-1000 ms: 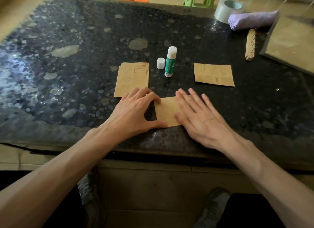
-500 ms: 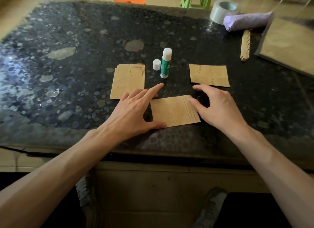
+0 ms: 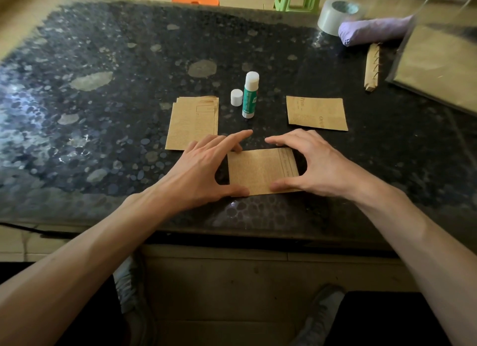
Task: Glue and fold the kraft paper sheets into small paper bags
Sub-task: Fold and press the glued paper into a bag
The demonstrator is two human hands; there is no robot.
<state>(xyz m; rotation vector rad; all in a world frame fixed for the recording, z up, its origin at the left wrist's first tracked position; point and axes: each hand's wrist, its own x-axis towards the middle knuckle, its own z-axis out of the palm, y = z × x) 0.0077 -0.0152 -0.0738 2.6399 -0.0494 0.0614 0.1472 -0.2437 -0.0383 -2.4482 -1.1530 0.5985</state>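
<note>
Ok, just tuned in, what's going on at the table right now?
A person is working a folded kraft paper piece at the near edge of the dark table. The left hand presses its left side, thumb on the near corner; the right hand arches over the right end, thumb on the near edge. Behind stand an uncapped glue stick and its cap, with a stack of sheets to the left and a single printed piece to the right.

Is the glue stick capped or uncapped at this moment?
Uncapped. The glue stick stands upright with its white top bare, and its white cap sits beside it.
</note>
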